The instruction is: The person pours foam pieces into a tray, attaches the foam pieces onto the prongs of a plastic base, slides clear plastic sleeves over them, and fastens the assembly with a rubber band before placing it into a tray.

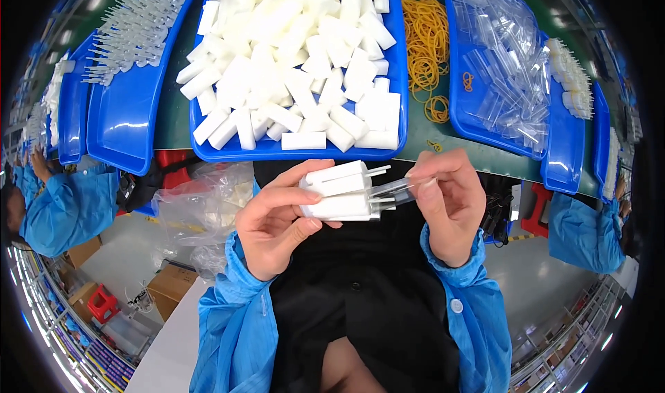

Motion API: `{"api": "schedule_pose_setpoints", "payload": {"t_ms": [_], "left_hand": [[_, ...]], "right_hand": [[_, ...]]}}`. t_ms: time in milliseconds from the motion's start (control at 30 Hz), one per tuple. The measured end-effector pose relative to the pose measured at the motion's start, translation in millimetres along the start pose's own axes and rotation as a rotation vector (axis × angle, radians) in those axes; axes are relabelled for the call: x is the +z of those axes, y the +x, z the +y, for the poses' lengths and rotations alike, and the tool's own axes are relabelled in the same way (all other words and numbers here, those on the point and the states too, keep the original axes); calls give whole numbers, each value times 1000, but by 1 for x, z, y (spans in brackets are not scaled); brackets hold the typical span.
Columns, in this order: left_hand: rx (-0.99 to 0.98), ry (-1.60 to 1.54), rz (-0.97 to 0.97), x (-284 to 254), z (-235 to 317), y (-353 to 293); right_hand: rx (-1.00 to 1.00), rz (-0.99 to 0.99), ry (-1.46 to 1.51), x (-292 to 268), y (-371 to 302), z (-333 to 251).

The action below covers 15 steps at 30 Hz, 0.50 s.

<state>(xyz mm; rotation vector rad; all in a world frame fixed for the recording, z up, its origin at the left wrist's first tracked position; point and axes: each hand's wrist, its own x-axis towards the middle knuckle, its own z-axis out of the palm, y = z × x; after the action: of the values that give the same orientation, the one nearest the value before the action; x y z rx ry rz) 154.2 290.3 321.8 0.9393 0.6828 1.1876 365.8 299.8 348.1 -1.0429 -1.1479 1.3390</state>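
Observation:
My left hand (270, 220) is closed around a small bundle of white blocks (338, 197), held just in front of the large tray's near edge. Thin white stems stick out of the bundle's right end. Between the thumb and fingers of my right hand (451, 202) is pinched a clear plastic sleeve (397, 187), whose left end reaches in among those stems. Whether the sleeve goes around a stem or lies beside it I cannot tell. Both forearms wear blue sleeves.
Ahead, a blue tray (298, 153) is heaped with white blocks (277, 53). Yellow rubber bands (424, 39) lie right of it, then a blue tray (465, 112) of clear sleeves (509, 74). Thin-stemmed white pieces (135, 32) fill part of a left tray (123, 123). Co-workers (69, 206) sit at both sides.

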Motion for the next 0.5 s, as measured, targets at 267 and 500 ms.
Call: {"api": "schedule_pose_setpoints", "payload": {"t_ms": [267, 500], "left_hand": [[98, 115, -51, -5, 1, 2], [116, 327, -15, -4, 4, 5]], "right_hand": [[-148, -60, -279, 1, 1, 3], [-41, 12, -41, 16, -2, 9]]}}
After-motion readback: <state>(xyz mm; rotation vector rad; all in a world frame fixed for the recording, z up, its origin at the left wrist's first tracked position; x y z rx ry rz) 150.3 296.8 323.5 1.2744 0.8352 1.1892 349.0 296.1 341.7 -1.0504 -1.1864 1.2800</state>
